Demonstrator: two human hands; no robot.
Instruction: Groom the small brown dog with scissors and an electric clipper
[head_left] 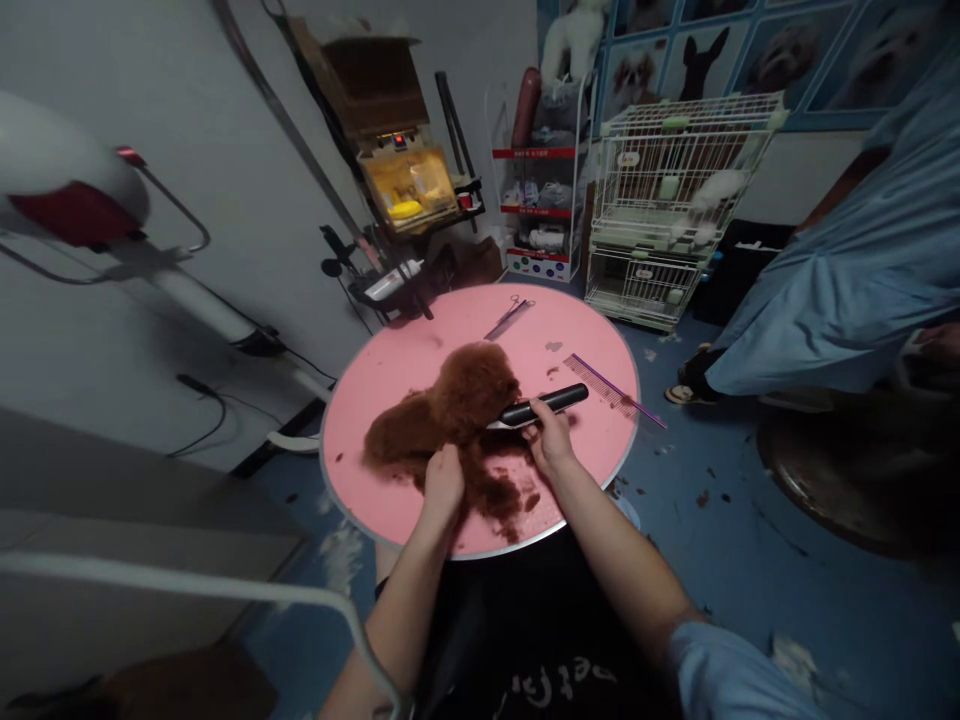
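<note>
Matt pink table top (390,400) was edged in shiny metal; the dog's (457,400) brown coat was fluffy; clipper (544,405) glossy black plastic.

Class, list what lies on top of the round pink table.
On the pink table: a brown dog, loose fur clippings, scissors, a purple comb. The surface beneath the dog is hidden.

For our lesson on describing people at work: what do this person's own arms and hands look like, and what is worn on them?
Both forearms are bare, with no gloves, watch or rings visible on the left hand or right hand. A light blue short sleeve covers the right upper arm. The left arm's sleeve is out of view.
</note>
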